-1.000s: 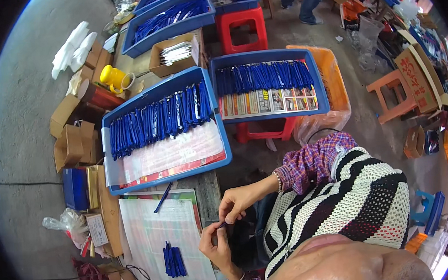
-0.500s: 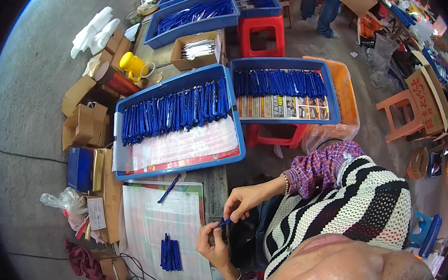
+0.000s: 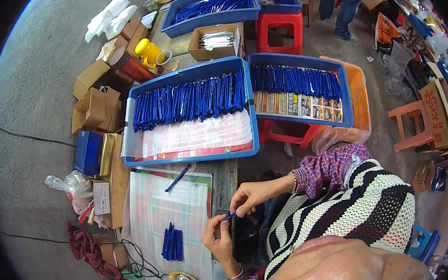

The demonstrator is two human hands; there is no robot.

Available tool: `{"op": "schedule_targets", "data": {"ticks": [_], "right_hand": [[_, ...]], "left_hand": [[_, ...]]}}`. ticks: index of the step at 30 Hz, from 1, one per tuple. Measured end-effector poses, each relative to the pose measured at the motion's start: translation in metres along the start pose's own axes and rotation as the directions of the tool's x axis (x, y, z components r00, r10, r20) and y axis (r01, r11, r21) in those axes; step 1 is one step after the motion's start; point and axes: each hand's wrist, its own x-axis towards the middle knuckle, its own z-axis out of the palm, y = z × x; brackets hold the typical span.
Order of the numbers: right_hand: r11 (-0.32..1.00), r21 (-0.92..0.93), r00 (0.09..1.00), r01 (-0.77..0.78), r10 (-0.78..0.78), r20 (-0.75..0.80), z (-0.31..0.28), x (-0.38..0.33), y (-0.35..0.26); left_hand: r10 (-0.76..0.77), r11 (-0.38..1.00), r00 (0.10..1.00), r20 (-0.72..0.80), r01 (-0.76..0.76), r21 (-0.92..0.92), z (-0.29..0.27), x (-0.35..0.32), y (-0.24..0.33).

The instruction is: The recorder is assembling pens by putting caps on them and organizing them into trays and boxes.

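Stretching across the far half of the view is the grey concrete floor (image 3: 25, 92), and the wooden surface (image 3: 226, 177) is carrying most of the work things. A large blue tray (image 3: 193, 155) is sitting on the far part of the surface, holding a long row of blue pens (image 3: 189, 98) above a sheet of clear plastic. A second blue tray (image 3: 306, 120) is resting just to its right on a red stool (image 3: 292, 134), also lined with blue pens. A pale printed sheet (image 3: 187, 206) is lying on the near part of the surface, with one loose blue pen (image 3: 178, 178) lying at a slant near its far edge and a small bundle of blue pens (image 3: 172, 244) lying nearer. A brown cardboard box (image 3: 91, 109) is sitting open on the floor at the left.

The right hand (image 3: 252, 196) is pinching one end of a small blue pen part (image 3: 231, 217) between thumb and fingertips, and the left hand (image 3: 217, 240) is closing its fingertips on the other end; the part is being held in the air just off the right edge of the surface, near the person's lap. It is probably a pen barrel or cap, though it is too small to tell for sure.
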Motion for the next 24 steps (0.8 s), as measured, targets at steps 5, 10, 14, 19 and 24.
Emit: {"op": "schedule_targets", "data": {"ticks": [5,10,14,19,24], "right_hand": [[1.000,0.006,1.000,0.001,-0.001,-0.005,-0.001,0.000,0.000],[1.000,0.006,1.000,0.008,-0.008,0.008,-0.002,0.001,0.000],[1.000,0.001,1.000,0.005,-0.005,-0.020,-0.004,0.000,0.001],[1.000,-0.001,1.000,0.007,-0.007,-0.012,-0.003,0.000,0.001],[1.000,-0.006,1.000,-0.001,0.001,-0.011,-0.003,0.000,0.003]], "left_hand": [[-0.035,0.999,0.999,0.027,0.036,-0.037,0.001,0.001,0.000],[0.005,0.980,0.997,-0.071,-0.019,-0.198,0.006,0.000,0.007],[0.086,0.970,0.988,-0.125,-0.112,-0.218,-0.001,0.003,0.001],[0.112,0.965,0.985,-0.129,-0.139,-0.222,-0.005,0.002,-0.003],[0.110,0.970,0.985,-0.132,-0.135,-0.200,-0.004,0.001,-0.001]]}}
